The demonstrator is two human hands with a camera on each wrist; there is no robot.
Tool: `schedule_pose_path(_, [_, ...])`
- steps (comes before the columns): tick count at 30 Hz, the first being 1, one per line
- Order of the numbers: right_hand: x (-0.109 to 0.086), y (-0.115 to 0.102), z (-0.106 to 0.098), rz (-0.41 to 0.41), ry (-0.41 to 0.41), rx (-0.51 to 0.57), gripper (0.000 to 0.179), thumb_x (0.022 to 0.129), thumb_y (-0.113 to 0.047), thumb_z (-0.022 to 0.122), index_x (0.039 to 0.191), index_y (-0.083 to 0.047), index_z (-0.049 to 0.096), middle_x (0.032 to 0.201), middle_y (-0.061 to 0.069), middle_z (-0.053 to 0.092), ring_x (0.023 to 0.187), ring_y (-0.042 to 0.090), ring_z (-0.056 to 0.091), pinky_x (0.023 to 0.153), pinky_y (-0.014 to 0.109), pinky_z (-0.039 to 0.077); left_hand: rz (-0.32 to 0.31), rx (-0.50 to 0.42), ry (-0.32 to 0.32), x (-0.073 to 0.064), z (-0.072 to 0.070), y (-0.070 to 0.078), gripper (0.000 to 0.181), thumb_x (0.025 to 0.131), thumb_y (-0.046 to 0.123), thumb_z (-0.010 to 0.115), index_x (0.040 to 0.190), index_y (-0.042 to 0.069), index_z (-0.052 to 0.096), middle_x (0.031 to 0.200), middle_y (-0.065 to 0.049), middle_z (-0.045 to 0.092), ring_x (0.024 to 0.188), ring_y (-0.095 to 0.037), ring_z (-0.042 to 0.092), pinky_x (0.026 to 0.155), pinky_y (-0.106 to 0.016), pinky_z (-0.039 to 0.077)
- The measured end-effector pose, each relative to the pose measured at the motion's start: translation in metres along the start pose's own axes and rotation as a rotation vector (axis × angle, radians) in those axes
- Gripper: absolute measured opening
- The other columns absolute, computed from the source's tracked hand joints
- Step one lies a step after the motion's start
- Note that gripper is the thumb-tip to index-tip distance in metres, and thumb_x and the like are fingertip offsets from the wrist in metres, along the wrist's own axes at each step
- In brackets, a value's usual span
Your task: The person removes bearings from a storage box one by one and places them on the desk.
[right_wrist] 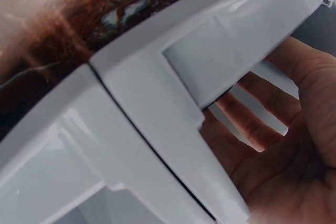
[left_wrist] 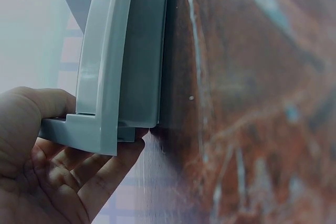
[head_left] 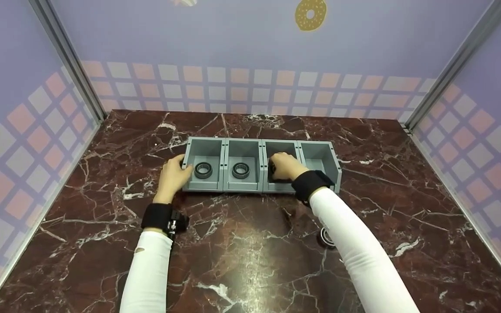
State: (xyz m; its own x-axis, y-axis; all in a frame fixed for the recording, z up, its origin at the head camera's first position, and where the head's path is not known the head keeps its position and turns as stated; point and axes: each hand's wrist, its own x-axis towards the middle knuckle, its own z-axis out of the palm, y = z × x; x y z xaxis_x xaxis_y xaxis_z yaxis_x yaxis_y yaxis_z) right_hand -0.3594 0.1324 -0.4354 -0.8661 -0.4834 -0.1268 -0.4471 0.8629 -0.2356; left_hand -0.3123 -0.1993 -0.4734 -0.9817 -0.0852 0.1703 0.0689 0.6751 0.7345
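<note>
A row of grey storage bins [head_left: 242,187] stands on the marble table. My left hand [head_left: 175,174] grips the left end wall, thumb on the inner side and fingers outside, as the left wrist view also shows for this hand [left_wrist: 58,161]. Black-rimmed ring bearings lie in the two left bins, one bearing [head_left: 203,170] in the first and another bearing [head_left: 241,170] in the second. My right hand [head_left: 286,166] reaches into the third bin, fingers curled at a dark bearing [head_left: 272,168] mostly hidden by them. In the right wrist view, the bin front [right_wrist: 231,40] hides its fingertips.
Another bearing [head_left: 327,237] lies on the table [head_left: 250,243] beside my right forearm, partly covered by the sleeve. The fourth bin [head_left: 318,157] is at the right end. Patterned walls [head_left: 250,89] enclose the table at the back and both sides.
</note>
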Motion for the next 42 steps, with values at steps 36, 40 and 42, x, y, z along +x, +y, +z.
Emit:
schedule_pose_path(36, [0.001,0.005,-0.003,-0.068,0.018,-0.024,0.017,0.08,-0.002,0.075,0.096,0.003,0.073,0.1,0.02,0.071,0.097,0.04,0.067,0.087,0.051,0.053,-0.008,-0.013,-0.005,-0.001,0.0,-0.001,0.049,0.098,0.012,0.058,0.143,-0.008,0.056,0.11,-0.028,0.072,0.056,-0.013,0.047,0.059,-0.03,0.037])
schedule_pose_path(40, [0.0,0.004,-0.007,-0.078,0.023,-0.022,0.023,0.08,-0.004,0.077,0.102,0.004,0.074,0.106,0.021,0.071,0.104,0.041,0.066,0.09,0.052,0.053,-0.009,-0.004,-0.008,0.0,0.001,-0.002,0.05,0.098,0.012,0.059,0.144,-0.008,0.055,0.111,-0.029,0.072,0.058,-0.018,0.05,0.061,-0.034,0.04])
schedule_pose_path(42, [-0.002,0.003,-0.011,-0.076,0.019,-0.015,0.028,0.081,-0.005,0.079,0.106,0.005,0.074,0.11,0.022,0.071,0.108,0.042,0.065,0.094,0.052,0.051,-0.005,-0.002,-0.006,0.0,0.001,-0.002,0.049,0.098,0.012,0.059,0.143,-0.008,0.056,0.113,-0.029,0.071,0.064,-0.026,0.058,0.066,-0.041,0.046])
